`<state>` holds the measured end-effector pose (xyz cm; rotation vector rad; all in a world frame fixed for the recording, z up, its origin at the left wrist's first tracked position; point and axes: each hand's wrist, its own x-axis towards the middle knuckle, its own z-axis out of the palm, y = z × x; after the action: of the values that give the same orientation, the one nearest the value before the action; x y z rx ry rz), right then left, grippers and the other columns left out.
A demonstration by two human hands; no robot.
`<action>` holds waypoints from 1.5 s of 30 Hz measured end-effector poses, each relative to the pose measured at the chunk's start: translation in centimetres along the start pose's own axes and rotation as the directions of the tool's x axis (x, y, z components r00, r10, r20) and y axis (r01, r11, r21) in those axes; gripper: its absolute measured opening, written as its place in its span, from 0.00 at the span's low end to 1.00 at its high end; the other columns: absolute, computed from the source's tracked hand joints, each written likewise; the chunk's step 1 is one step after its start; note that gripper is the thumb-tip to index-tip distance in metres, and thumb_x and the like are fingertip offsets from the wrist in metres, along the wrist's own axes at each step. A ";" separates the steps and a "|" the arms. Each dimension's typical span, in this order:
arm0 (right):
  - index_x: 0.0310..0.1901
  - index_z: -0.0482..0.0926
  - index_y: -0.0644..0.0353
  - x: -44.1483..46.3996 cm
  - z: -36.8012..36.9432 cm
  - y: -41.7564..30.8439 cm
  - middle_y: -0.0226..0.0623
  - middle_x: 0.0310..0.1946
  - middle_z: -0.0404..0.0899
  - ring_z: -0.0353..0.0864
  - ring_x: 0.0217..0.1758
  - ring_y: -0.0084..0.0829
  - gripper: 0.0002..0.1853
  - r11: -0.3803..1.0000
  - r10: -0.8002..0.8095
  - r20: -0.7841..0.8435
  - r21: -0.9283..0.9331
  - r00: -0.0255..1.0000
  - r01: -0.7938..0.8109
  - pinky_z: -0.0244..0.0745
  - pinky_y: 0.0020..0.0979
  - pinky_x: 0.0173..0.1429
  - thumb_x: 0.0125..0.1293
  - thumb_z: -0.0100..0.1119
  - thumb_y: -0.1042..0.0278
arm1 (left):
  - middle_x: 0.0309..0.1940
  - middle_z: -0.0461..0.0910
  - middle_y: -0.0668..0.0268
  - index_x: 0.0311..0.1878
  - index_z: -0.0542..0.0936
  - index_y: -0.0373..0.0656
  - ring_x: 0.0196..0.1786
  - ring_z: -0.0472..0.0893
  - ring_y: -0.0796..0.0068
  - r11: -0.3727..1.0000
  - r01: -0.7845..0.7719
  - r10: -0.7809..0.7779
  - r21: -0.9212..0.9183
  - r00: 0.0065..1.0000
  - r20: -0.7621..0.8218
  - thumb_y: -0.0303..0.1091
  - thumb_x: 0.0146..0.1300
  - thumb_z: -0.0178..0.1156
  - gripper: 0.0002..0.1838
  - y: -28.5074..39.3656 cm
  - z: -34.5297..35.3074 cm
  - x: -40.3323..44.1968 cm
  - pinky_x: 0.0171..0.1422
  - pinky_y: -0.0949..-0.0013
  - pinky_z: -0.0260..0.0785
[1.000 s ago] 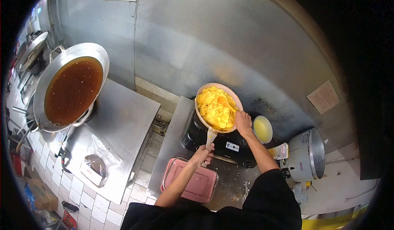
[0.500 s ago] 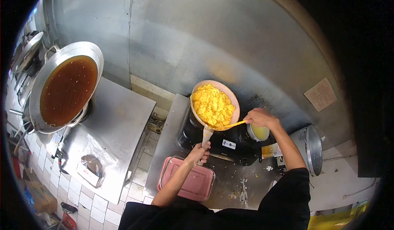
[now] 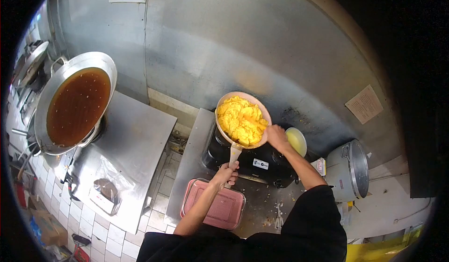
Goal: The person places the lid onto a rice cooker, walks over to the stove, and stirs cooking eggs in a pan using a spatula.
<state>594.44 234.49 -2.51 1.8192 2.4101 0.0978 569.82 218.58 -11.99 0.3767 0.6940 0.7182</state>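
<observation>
My left hand (image 3: 225, 175) is closed around the pale handle (image 3: 235, 153) of a round pan (image 3: 266, 115) on the black stove (image 3: 220, 155). Yellow scrambled egg (image 3: 241, 117) fills most of the pan. At the pan's right rim, my right hand (image 3: 277, 136) is closed on the yellow spatula, whose blade lies among the egg and is hard to tell from it. Just right of that hand is a bowl of pale yellow liquid (image 3: 296, 141), partly behind my wrist.
A pink tray (image 3: 217, 206) lies in front of the stove, with tongs (image 3: 279, 217) to its right. A large pot (image 3: 346, 171) stands at the right. Far left, a wok of brown liquid (image 3: 79, 105) sits beside a steel table (image 3: 140, 126).
My right hand moved right with the spatula, which showed at the pan's lower rim, then came back left to the right rim. My left hand stayed on the handle.
</observation>
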 end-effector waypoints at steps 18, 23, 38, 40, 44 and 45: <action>0.34 0.86 0.65 4.7 -5.4 1.4 0.53 0.36 0.86 0.87 0.44 0.50 0.13 0.947 -0.235 0.057 -0.210 0.970 0.242 0.80 0.47 0.48 0.64 0.60 0.63 | 0.22 0.58 0.77 0.42 0.66 0.47 0.18 0.54 0.87 1.000 -0.002 0.002 0.004 1.000 0.019 0.51 0.75 0.56 0.18 0.0 -0.1 0.3 0.19 0.77 0.47; 0.41 0.86 0.59 4.4 -5.4 2.0 0.49 0.40 0.85 0.86 0.44 0.50 0.11 0.965 -0.083 -0.002 -0.251 0.997 0.079 0.80 0.48 0.48 0.66 0.56 0.65 | 0.22 0.58 0.77 0.42 0.67 0.46 0.18 0.54 0.87 1.000 0.002 -0.002 -0.008 1.000 0.015 0.51 0.75 0.56 0.18 -0.1 -0.1 0.1 0.19 0.78 0.47; 0.44 0.87 0.63 0.1 -5.6 2.0 0.54 0.46 0.85 0.84 0.52 0.54 0.13 0.950 0.301 0.037 -0.098 0.953 -0.296 0.79 0.49 0.57 0.63 0.60 0.66 | 0.21 0.57 0.78 0.42 0.67 0.47 0.19 0.54 0.87 1.000 0.000 0.000 -0.006 1.000 0.017 0.51 0.75 0.56 0.17 0.4 0.3 -0.3 0.20 0.77 0.47; 0.45 0.86 0.67 2.0 -3.2 0.5 0.60 0.48 0.83 0.82 0.57 0.56 0.18 0.938 0.340 0.104 0.039 0.935 -0.345 0.77 0.50 0.61 0.64 0.61 0.59 | 0.21 0.57 0.78 0.41 0.67 0.47 0.19 0.54 0.87 1.000 0.005 -0.005 0.011 1.000 0.008 0.51 0.75 0.56 0.17 0.4 0.1 0.1 0.20 0.77 0.46; 0.46 0.85 0.60 3.3 -1.0 0.7 0.59 0.43 0.83 0.82 0.51 0.58 0.16 0.936 0.224 0.099 0.255 0.970 -0.242 0.77 0.53 0.55 0.71 0.55 0.58 | 0.20 0.57 0.77 0.41 0.66 0.48 0.18 0.54 0.87 1.000 0.004 -0.004 0.011 1.000 0.003 0.51 0.75 0.56 0.17 0.4 0.4 -0.1 0.19 0.77 0.46; 0.45 0.85 0.60 2.5 -1.7 0.7 0.58 0.42 0.83 0.82 0.50 0.58 0.15 0.956 0.175 0.076 0.227 0.982 -0.188 0.77 0.53 0.55 0.70 0.56 0.58 | 0.21 0.58 0.77 0.41 0.66 0.48 0.18 0.54 0.87 1.000 0.004 -0.004 0.006 1.000 0.006 0.50 0.75 0.56 0.17 0.4 0.3 -0.1 0.19 0.77 0.46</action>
<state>594.19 237.13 -0.83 2.1102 2.2944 -0.2263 569.77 218.76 -11.46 0.3826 0.6915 0.7111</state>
